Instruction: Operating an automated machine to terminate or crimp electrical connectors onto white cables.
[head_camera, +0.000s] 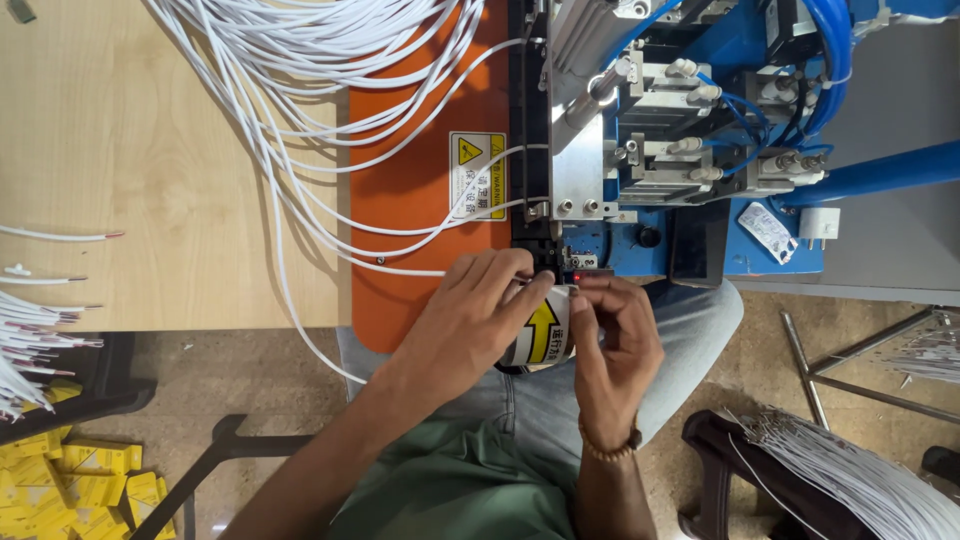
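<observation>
Left hand: we see our left hand (475, 315) at the near edge of the machine, fingers curled together and pinched on a thin white wire (400, 268) whose end it brings to the small black feed point with a red light (575, 274).
Right hand: our right hand (612, 335) sits just right of the left one, fingertips bent in and closed toward the same spot; whether it grips the wire end or only touches it we cannot tell, since the fingers hide the tip.
Wire: it runs left from the pinching fingers across the orange plate (420, 200), then loops far and left into the white wire bundle (330, 60) on the wooden table (120, 150).
Between the hands: a white cylinder with a yellow arrow label (545, 335) shows below the thumbs, touching both hands.
Machine: the blue and grey metal machine (680, 120) stands far and right of the hands, with blue hoses (830, 50) at its far right.
Warning sticker: a yellow and white sticker (476, 175) lies on the orange plate, far of the left hand.
Left edge: cut wires with stripped ends (40, 330) lie on the table, well apart from the hands.
Near right: another heap of white wires (850, 470) rests on a dark stool.
Near left: yellow tags (70, 470) lie on the floor.
</observation>
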